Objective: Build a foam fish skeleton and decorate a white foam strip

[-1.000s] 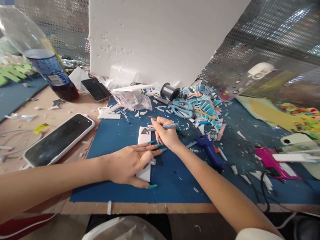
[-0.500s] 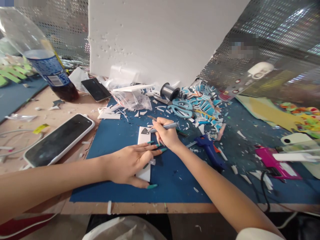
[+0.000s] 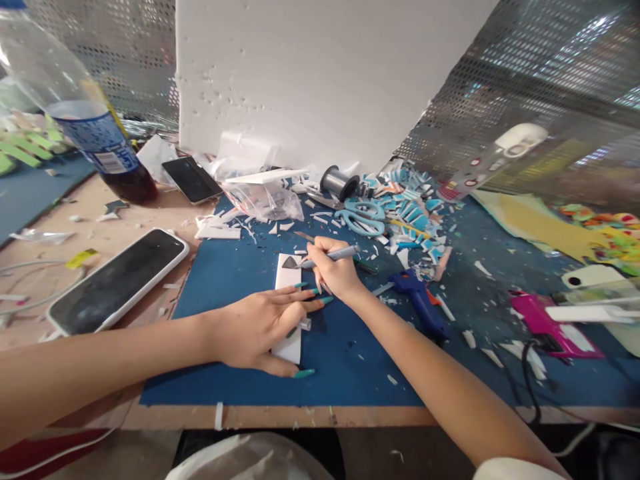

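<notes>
A narrow white foam strip (image 3: 288, 276) lies on the blue cutting mat (image 3: 235, 280). My left hand (image 3: 260, 327) lies flat on the strip with fingers stretched out, pinning it down. My right hand (image 3: 334, 270) is closed round a grey craft knife (image 3: 334, 254), held like a pen. The knife's tip rests on the far end of the strip, beside a small dark cut-out shape.
A phone (image 3: 116, 280) in a white case lies left of the mat, with a second phone (image 3: 192, 179) and a tilted cola bottle (image 3: 95, 133) beyond. Blue scissors (image 3: 363, 217), a wire spool (image 3: 340, 183), foam scraps, a blue glue gun (image 3: 423, 303) and a pink tool (image 3: 553, 330) lie right. A white foam board (image 3: 310, 73) stands behind.
My right hand and the knife have shifted slightly toward me along the strip's far end. My left hand has stayed where it was.
</notes>
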{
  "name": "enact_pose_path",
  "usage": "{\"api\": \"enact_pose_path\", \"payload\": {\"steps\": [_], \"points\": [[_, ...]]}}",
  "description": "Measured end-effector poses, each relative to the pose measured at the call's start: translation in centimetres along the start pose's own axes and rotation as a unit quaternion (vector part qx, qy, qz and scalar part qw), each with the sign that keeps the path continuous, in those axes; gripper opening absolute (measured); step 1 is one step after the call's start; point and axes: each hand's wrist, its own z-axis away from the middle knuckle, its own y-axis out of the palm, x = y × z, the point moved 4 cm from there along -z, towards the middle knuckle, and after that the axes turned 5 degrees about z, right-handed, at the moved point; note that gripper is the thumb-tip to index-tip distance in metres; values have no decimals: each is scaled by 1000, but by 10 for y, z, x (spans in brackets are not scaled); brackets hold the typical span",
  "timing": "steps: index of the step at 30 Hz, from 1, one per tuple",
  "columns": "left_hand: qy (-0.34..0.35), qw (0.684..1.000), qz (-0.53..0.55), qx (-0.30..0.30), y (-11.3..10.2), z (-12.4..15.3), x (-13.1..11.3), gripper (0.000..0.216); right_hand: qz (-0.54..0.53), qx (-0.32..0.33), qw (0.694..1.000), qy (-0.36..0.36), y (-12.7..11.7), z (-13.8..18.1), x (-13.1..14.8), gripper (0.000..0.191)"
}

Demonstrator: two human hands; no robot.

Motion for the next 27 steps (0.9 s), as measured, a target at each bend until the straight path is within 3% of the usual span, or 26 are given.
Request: {"api": "enact_pose_path", "payload": {"steps": [10, 20, 24, 27], "points": [[2, 1000, 0, -2, 0, 0, 0, 50, 3, -13, 1000, -1, -1, 0, 0, 42], [-9, 1000, -2, 17, -1, 0, -1, 55, 16, 17, 1000, -13, 1, 0, 0, 46], [0, 1000, -6, 8, 0, 0, 0, 61, 31, -68, 997, -36, -5, 2, 5, 49], [36, 998, -41, -14, 0, 1, -3, 56, 52, -118, 990, -55, -10, 6, 13, 39]]}}
